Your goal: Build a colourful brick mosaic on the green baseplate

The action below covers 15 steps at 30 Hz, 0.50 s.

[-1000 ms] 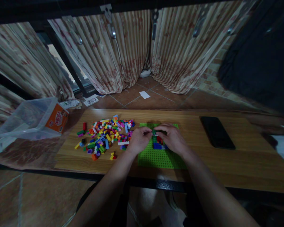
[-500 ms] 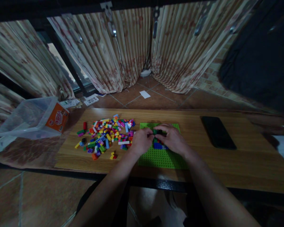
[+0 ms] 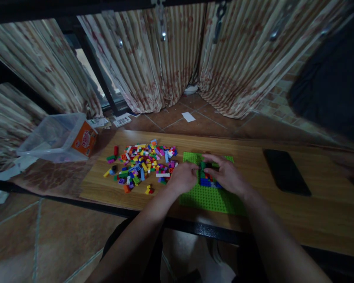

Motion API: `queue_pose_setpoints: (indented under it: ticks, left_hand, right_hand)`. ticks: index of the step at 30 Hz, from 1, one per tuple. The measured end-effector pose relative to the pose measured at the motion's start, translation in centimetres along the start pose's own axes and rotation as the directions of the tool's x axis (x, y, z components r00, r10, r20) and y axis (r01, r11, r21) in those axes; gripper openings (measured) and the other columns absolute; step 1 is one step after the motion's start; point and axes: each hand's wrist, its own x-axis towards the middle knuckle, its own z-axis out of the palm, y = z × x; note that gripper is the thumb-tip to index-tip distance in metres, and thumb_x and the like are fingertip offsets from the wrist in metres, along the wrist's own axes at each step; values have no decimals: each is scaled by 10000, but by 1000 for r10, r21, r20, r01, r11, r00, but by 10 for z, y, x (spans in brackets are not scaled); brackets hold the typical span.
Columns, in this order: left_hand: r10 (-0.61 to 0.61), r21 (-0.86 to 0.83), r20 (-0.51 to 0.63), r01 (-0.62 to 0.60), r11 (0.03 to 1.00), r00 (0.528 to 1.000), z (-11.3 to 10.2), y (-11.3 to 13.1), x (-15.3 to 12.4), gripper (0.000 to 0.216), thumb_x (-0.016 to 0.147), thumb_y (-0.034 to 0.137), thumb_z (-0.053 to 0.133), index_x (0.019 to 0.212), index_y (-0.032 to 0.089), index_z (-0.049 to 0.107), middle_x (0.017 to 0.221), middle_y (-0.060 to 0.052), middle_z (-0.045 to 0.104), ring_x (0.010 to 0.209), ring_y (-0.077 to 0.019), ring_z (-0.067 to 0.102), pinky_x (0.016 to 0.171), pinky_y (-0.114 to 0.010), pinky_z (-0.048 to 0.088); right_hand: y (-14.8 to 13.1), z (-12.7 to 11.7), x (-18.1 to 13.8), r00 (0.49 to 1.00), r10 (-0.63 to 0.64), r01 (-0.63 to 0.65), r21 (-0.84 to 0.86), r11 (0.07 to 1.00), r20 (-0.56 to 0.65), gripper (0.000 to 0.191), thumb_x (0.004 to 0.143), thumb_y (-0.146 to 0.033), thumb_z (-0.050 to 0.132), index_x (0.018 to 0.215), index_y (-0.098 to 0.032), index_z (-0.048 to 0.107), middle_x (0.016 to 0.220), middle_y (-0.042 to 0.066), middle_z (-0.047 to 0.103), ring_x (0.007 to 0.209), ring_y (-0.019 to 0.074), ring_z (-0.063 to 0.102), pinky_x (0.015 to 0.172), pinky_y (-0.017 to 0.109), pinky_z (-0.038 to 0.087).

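Note:
A bright green studded baseplate (image 3: 211, 200) lies on the wooden table under both hands. On its middle stands a small build of toy building bricks, with a row of blue bricks (image 3: 205, 182) along the near side and some red behind. A dark green brick (image 3: 203, 166) sits at the build's left. My right hand (image 3: 227, 173) comes from the right, thumb and fingers bent around the green brick. Against its left side my left hand (image 3: 183, 177) has thumb and fingertips pressed together; whatever they hold is hidden. The right fingers cover part of the build.
Loose multicoloured bricks (image 3: 144, 163) spread left of the baseplate, close to my left hand. A black phone-like slab (image 3: 286, 171) lies on the right. Beyond the table's left end stands a clear plastic box (image 3: 56, 141) with an orange label. Striped curtains (image 3: 171, 63) hang behind.
The view has swung a little, so the table and everything on it appear shifted right. My right fingers have opened slightly around the green brick, showing more of it.

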Motion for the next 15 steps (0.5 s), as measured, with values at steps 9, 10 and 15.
queue_pose_setpoints:
  ticks: [9, 10, 15]
  left_hand:
    - [-10, -62, 6, 11, 998, 1000, 0, -3, -1, 361, 840, 102, 449, 1084, 156, 709, 846, -62, 738, 798, -177, 674, 833, -269, 499]
    - [-12, -59, 10, 12, 998, 1000, 0, -3, -1, 369, 841, 103, 449, 1109, 149, 698, 852, -66, 737, 803, -178, 674, 835, -270, 497]
    - [0, -38, 18, 0, 999, 1000, 2, 2, -2, 409, 843, 98, 438, 1198, 137, 639, 894, -83, 732, 825, -184, 671, 842, -281, 493]
  right_hand:
    - [3, 4, 0, 1000, -1, 1, 0, 1000, -3, 483, 803, -211, 610, 1274, -297, 547, 1072, 39, 689, 1064, 241, 619, 954, 479, 474]
    - [2, 3, 0, 1000, -2, 2, -14, 1000, -4, 490, 802, -208, 610, 1279, -294, 543, 1068, 40, 691, 1061, 241, 621, 953, 478, 476]
    - [-1, 4, 1, 1000, 4, -5, -83, 997, -9, 546, 795, -177, 603, 1322, -270, 501, 1057, 52, 697, 1031, 241, 635, 934, 467, 488]
